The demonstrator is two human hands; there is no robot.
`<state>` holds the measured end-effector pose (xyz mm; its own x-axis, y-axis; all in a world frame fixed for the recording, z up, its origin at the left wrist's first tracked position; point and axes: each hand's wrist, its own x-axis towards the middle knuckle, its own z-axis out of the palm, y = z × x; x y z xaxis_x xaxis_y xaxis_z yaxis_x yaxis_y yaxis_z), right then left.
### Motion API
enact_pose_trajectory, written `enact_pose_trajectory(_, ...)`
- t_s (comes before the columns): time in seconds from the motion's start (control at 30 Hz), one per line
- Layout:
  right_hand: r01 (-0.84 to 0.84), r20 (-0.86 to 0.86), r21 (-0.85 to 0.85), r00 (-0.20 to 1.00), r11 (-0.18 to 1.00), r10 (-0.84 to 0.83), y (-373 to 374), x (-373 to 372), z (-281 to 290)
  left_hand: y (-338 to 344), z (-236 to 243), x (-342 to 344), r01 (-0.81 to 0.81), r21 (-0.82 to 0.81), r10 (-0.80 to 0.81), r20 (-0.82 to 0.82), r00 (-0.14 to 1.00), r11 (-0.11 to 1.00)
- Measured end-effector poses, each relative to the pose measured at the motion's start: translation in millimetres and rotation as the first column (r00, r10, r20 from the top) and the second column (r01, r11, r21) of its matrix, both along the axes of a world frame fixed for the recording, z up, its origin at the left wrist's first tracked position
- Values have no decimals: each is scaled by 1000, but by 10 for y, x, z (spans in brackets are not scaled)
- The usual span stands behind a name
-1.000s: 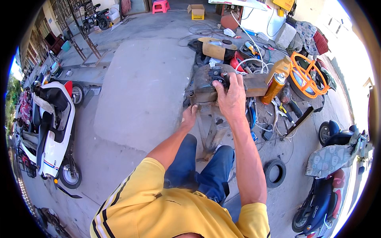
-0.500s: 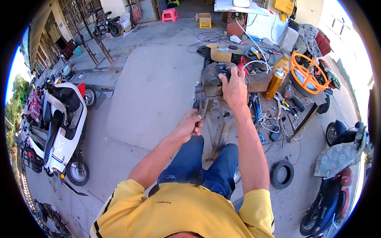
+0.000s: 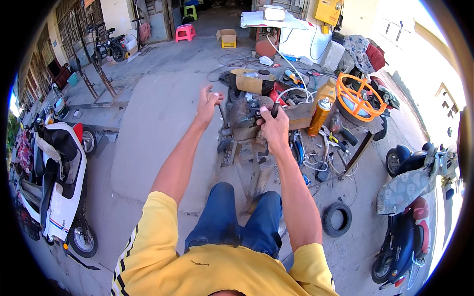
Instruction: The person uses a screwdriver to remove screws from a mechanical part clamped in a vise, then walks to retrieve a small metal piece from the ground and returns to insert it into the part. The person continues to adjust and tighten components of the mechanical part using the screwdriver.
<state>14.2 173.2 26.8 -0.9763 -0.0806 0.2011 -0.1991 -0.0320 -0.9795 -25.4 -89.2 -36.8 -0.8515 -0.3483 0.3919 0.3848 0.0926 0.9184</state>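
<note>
A worn metal bench vise stands in front of me, with a small black part at its jaws. My right hand is closed round a black handle just right of that part; what kind of tool it belongs to I cannot make out. My left hand is raised left of the vise, its fingers loosely bent and apart. Close beside it the vise's thin handle bar slants down; I see no firm grip on it.
Right of the vise lie a gold spray can, an orange plastic frame, pliers and tangled cables. A small tyre lies on the ground. A white scooter stands left, a dark blue scooter right.
My left hand has risen from the vise's handle below the jaws to beside the vise. My right hand has moved off the black part and now holds the black handle. The view has shifted.
</note>
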Motion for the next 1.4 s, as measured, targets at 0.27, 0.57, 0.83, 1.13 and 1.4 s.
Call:
enact_pose_trajectory(0.27,7,167,-349,984,937,54,146,319,233,189,-1662,567,206,636,-585,470,661,744)
enact_pose_trajectory(0.57,-76,-133,-75,989,994,66,334,1208,-572,1163,-119,2230,381,309,-402,3,916,871)
enact_pose_trajectory(0.83,-34,4,-118,999,992,35,434,1607,-946,1292,-218,2356,361,556,-491,98,866,749)
enact_pose_trajectory(1.13,287,-42,440,953,851,-300,1370,1985,-951,1190,-376,2353,371,726,-607,80,790,579)
enact_pose_trajectory(1.4,314,358,-475,922,822,-146,1496,2222,-1021,1298,-393,2369,369,595,-590,227,775,714)
